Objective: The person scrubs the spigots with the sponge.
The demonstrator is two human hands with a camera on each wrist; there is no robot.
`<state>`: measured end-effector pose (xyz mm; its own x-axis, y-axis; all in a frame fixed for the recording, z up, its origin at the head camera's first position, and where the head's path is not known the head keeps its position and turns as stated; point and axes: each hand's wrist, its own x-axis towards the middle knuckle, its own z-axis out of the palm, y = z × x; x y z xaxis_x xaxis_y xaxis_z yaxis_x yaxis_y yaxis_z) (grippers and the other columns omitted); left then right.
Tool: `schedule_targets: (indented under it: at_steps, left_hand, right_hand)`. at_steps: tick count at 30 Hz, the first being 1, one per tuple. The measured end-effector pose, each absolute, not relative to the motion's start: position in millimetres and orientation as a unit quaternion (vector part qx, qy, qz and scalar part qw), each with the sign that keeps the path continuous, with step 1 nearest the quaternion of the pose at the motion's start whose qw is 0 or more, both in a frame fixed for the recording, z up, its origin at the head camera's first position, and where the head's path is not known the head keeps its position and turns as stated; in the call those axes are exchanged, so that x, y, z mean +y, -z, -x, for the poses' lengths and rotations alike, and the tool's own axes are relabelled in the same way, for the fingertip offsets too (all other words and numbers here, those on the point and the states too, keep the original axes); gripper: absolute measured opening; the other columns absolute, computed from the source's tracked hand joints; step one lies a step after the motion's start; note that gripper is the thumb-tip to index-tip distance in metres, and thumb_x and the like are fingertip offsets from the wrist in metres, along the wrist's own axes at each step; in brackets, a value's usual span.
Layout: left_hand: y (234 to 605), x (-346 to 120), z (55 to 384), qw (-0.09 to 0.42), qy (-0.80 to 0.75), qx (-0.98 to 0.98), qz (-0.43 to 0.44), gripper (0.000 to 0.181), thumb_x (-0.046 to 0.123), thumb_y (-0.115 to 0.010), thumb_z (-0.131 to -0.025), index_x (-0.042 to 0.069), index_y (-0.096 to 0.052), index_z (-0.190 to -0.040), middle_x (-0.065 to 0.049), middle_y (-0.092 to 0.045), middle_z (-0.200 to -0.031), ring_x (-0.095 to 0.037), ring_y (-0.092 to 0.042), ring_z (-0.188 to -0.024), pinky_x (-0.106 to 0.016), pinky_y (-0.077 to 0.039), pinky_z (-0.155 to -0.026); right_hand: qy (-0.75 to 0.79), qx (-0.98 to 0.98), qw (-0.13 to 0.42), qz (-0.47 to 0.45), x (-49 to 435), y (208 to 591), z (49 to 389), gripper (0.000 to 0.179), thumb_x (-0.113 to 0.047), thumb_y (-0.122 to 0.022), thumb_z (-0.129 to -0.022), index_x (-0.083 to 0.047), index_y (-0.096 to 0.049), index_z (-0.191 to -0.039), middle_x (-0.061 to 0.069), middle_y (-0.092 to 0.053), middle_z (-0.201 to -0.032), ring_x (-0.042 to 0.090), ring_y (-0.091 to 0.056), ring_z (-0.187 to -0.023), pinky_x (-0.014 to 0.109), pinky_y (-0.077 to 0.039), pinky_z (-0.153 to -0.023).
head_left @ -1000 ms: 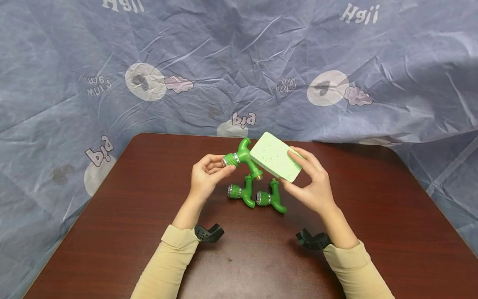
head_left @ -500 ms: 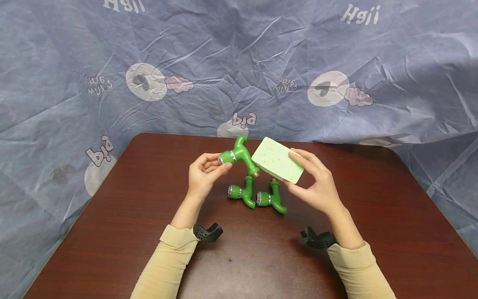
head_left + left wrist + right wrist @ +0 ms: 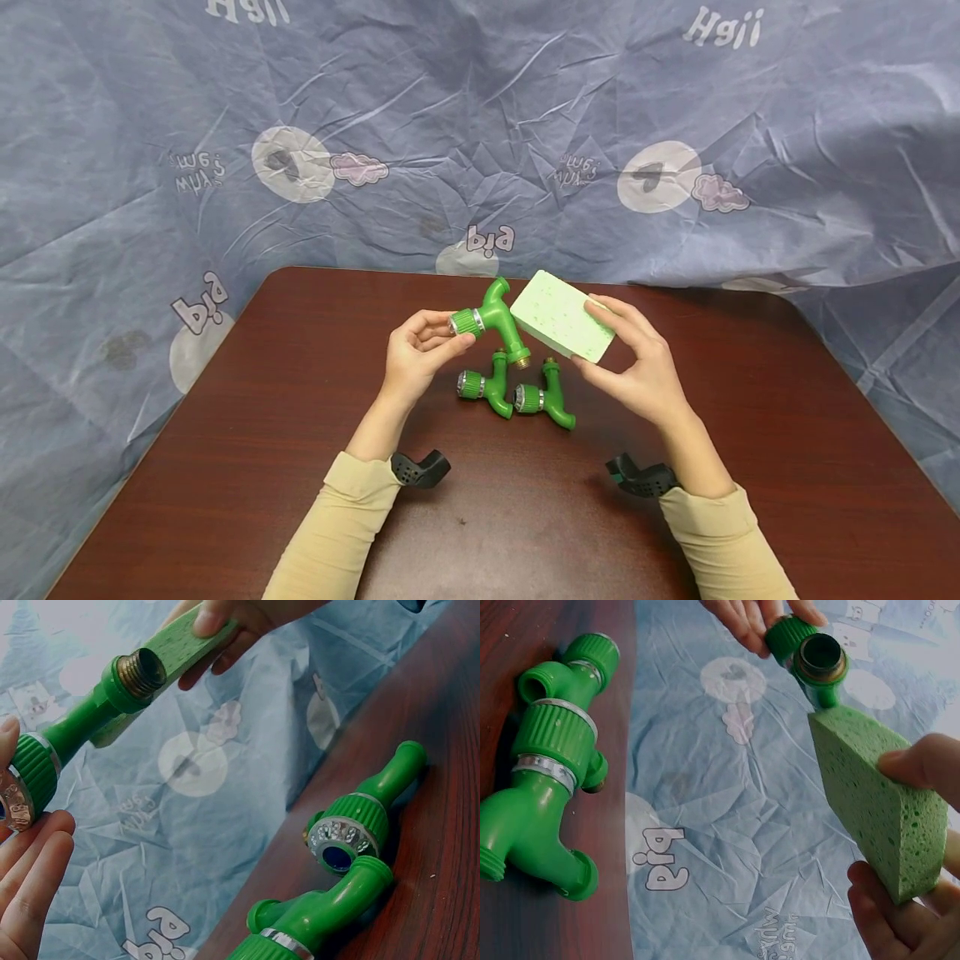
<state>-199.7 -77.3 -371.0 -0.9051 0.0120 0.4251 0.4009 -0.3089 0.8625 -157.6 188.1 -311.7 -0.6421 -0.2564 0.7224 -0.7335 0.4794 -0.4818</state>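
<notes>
My left hand (image 3: 416, 350) pinches a green faucet (image 3: 495, 317) by its ribbed knob, holding it above the table with the brass-threaded end pointing down. In the left wrist view that threaded end (image 3: 141, 673) faces the camera. A light green sponge (image 3: 562, 317) is gripped at its right end by my right hand (image 3: 637, 367), thumb on one side and fingers on the other. The sponge's far left edge is right at the faucet's body. Beneath them, two more green faucets lie on the table, one on the left (image 3: 487, 385) and one on the right (image 3: 551, 398).
The dark red-brown wooden table (image 3: 247, 467) spreads under both arms. A wrinkled blue-grey printed cloth (image 3: 480, 150) hangs behind its back edge. Black wrist mounts sit on the left wrist (image 3: 420, 469) and on the right wrist (image 3: 641, 477).
The held faucet shifts slightly left and up, then back right and down. The sponge ends a little farther right than a second ago. The two lying faucets stay put.
</notes>
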Motion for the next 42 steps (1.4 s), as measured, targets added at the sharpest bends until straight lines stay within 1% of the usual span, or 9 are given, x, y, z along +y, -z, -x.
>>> schedule_targets:
  at_steps: [5,8,11,15,20,23,26,33,42]
  left_hand:
    - [372,-78,200,0.121,0.779,-0.587,0.185,0.033,-0.011,-0.071,-0.074,-0.013,-0.058,-0.104,-0.003,-0.069,-0.086,-0.014,-0.067,-0.071,-0.032,-0.057,-0.067]
    - [374,-81,202,0.128,0.781,-0.587,0.172,0.032,-0.010,-0.071,-0.075,-0.012,-0.058,-0.105,-0.004,-0.068,-0.085,-0.015,-0.067,-0.070,-0.040,-0.057,-0.068]
    - [375,-86,205,0.139,0.781,-0.588,0.156,0.032,-0.007,-0.071,-0.078,-0.011,-0.060,-0.107,-0.005,-0.068,-0.084,-0.022,-0.068,-0.070,-0.049,-0.055,-0.069]
    - [376,-94,208,0.148,0.784,-0.587,0.140,0.033,-0.004,-0.070,-0.080,-0.009,-0.061,-0.112,-0.005,-0.069,-0.085,-0.027,-0.068,-0.073,-0.048,-0.055,-0.069]
    - [378,-104,212,0.150,0.785,-0.591,0.115,0.035,-0.005,-0.066,-0.083,-0.009,-0.059,-0.117,-0.001,-0.068,-0.084,-0.017,-0.068,-0.071,-0.054,-0.052,-0.071]
    - [381,-110,215,0.150,0.785,-0.593,0.095,0.034,-0.004,-0.066,-0.085,-0.007,-0.059,-0.118,-0.001,-0.068,-0.085,-0.017,-0.068,-0.072,-0.058,-0.050,-0.074]
    - [385,-115,218,0.151,0.783,-0.598,0.073,0.034,0.000,-0.066,-0.086,-0.004,-0.060,-0.119,-0.002,-0.067,-0.086,-0.017,-0.068,-0.073,-0.055,-0.052,-0.074]
    - [397,-123,223,0.143,0.778,-0.612,0.016,0.037,0.009,-0.067,-0.087,0.001,-0.060,-0.123,0.000,-0.064,-0.083,-0.014,-0.068,-0.073,-0.033,-0.057,-0.067]
    - [414,-128,228,0.120,0.765,-0.632,-0.041,0.039,0.015,-0.071,-0.086,0.004,-0.062,-0.122,-0.005,-0.068,-0.089,-0.032,-0.067,-0.086,-0.035,-0.057,-0.070]
  right_hand:
    - [-0.420,-0.793,0.327,-0.296,184,312,158,0.060,0.017,-0.076,-0.057,0.011,-0.059,-0.115,0.027,-0.056,-0.117,0.029,-0.053,-0.108,0.017,-0.039,-0.091]
    - [-0.430,-0.784,0.338,-0.295,185,312,159,0.061,0.017,-0.076,-0.057,0.012,-0.059,-0.115,0.029,-0.056,-0.118,0.030,-0.053,-0.108,0.018,-0.039,-0.091]
    - [-0.430,-0.781,0.342,-0.295,185,311,160,0.061,0.017,-0.076,-0.057,0.013,-0.058,-0.115,0.030,-0.055,-0.118,0.031,-0.053,-0.108,0.019,-0.040,-0.091]
    - [-0.429,-0.780,0.349,-0.293,185,310,159,0.060,0.016,-0.076,-0.057,0.014,-0.059,-0.114,0.031,-0.055,-0.117,0.035,-0.053,-0.107,0.018,-0.040,-0.091]
    - [-0.429,-0.781,0.355,-0.284,185,310,159,0.058,0.015,-0.075,-0.058,0.014,-0.059,-0.114,0.031,-0.055,-0.117,0.036,-0.052,-0.107,0.018,-0.039,-0.091]
    - [-0.431,-0.781,0.355,-0.281,186,310,159,0.058,0.016,-0.075,-0.058,0.014,-0.059,-0.113,0.031,-0.055,-0.117,0.035,-0.052,-0.107,0.018,-0.039,-0.090]
    - [-0.431,-0.781,0.356,-0.278,186,310,159,0.058,0.016,-0.075,-0.057,0.014,-0.059,-0.113,0.031,-0.055,-0.117,0.034,-0.053,-0.107,0.018,-0.039,-0.090]
    - [-0.428,-0.784,0.360,-0.270,188,309,160,0.058,0.015,-0.076,-0.058,0.013,-0.059,-0.114,0.031,-0.055,-0.118,0.033,-0.053,-0.108,0.017,-0.039,-0.091]
    - [-0.428,-0.786,0.357,-0.267,188,310,160,0.059,0.014,-0.076,-0.058,0.013,-0.059,-0.114,0.031,-0.055,-0.118,0.031,-0.053,-0.108,0.017,-0.039,-0.091]
